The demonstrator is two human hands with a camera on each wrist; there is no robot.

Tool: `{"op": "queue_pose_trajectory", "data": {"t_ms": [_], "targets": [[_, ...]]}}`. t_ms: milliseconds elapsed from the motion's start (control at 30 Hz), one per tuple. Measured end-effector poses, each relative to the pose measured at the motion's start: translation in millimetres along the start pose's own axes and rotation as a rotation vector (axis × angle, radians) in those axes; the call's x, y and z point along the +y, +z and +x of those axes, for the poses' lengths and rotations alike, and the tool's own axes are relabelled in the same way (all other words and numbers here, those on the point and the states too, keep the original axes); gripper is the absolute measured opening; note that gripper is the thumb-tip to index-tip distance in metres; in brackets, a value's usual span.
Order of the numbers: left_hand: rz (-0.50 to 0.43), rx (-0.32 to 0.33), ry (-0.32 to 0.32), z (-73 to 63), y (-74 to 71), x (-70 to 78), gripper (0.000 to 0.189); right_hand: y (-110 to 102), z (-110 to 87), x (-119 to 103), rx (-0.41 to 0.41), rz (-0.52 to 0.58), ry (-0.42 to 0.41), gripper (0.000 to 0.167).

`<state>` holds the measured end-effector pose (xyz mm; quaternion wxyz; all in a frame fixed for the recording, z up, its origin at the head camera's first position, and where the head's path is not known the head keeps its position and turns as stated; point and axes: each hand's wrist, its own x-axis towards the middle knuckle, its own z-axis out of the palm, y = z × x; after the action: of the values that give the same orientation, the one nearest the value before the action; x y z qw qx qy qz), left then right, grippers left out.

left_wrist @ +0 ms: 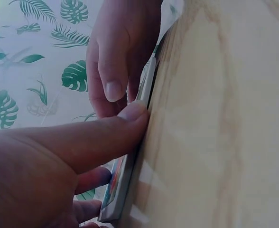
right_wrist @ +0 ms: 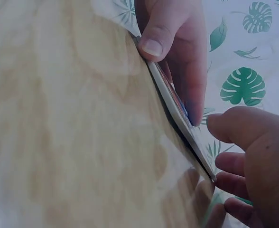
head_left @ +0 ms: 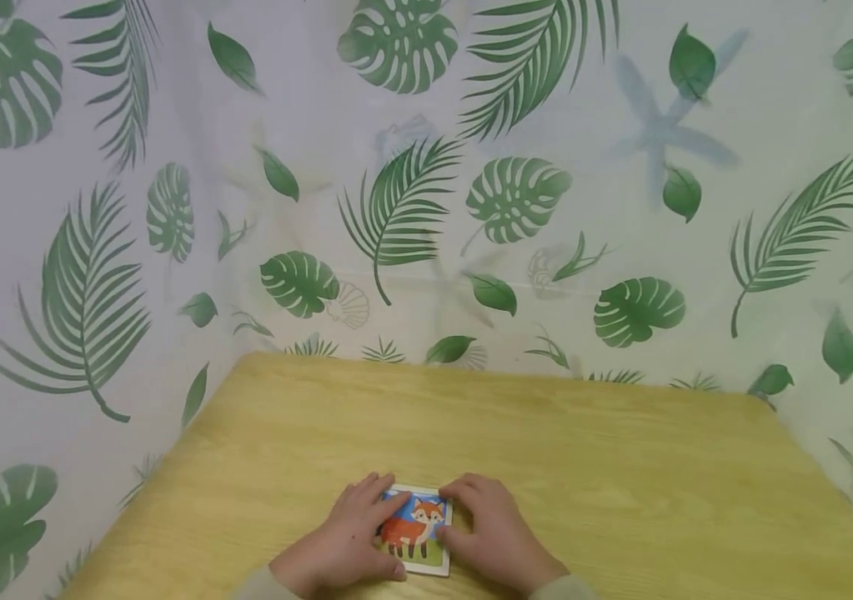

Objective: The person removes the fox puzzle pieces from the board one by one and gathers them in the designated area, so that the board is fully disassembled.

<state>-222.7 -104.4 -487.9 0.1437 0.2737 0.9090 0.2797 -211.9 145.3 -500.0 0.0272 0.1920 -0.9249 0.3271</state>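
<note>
A small square fox picture puzzle with a white border lies on the table near its front. My left hand holds it from the left, thumb at the near edge and fingers by the far left corner. In the left wrist view, the left thumb presses the puzzle's pale edge. On the other side, my right hand touches the far right corner with bent fingers. In the right wrist view, the right thumb appears apart from the board, while a fingertip meets the corner.
The wood-grain table spreads out beyond both hands. A white hanging cloth with green leaf prints stands behind the table's far edge and along its left side.
</note>
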Motion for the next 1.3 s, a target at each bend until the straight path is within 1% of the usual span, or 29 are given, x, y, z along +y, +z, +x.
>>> {"op": "queue_pose_trajectory", "data": {"t_ms": [167,333,467,633,700,800,867,1000,1300], "targets": [[0.018,-0.041,0.012,4.8,-2.0,-2.3,0.095,-1,2.5,1,0.008,-0.041,-0.047,0.041],[0.046,-0.016,-0.008,5.3,-5.2,-3.2,0.094,-1,9.3,2,0.003,-0.069,-0.075,0.044],[0.007,-0.029,-0.017,5.4,-4.8,-2.4,0.095,-1,9.5,5,-0.01,-0.097,-0.064,0.044],[-0.027,-0.053,-0.006,5.4,-4.3,-5.3,0.093,-1,9.5,7,-0.036,-0.106,-0.058,0.045],[-0.018,-0.042,0.003,5.2,-3.8,-6.1,0.093,0,9.7,7,-0.026,-0.107,-0.067,0.045],[-0.008,-0.01,-0.007,4.2,-4.5,-3.0,0.093,0,10.8,8,0.003,-0.125,-0.069,0.045],[-0.004,0.0,-0.018,3.7,-5.3,-0.8,0.093,0,11.6,8,0.016,-0.132,-0.068,0.044],[0.005,-0.006,-0.028,3.4,-7.8,2.2,0.092,-1,12.2,8,0.006,-0.14,-0.061,0.044],[-0.003,-0.007,-0.039,2.4,-5.2,0.4,0.092,-2,11.8,4,0.015,-0.17,-0.075,0.04]]}}
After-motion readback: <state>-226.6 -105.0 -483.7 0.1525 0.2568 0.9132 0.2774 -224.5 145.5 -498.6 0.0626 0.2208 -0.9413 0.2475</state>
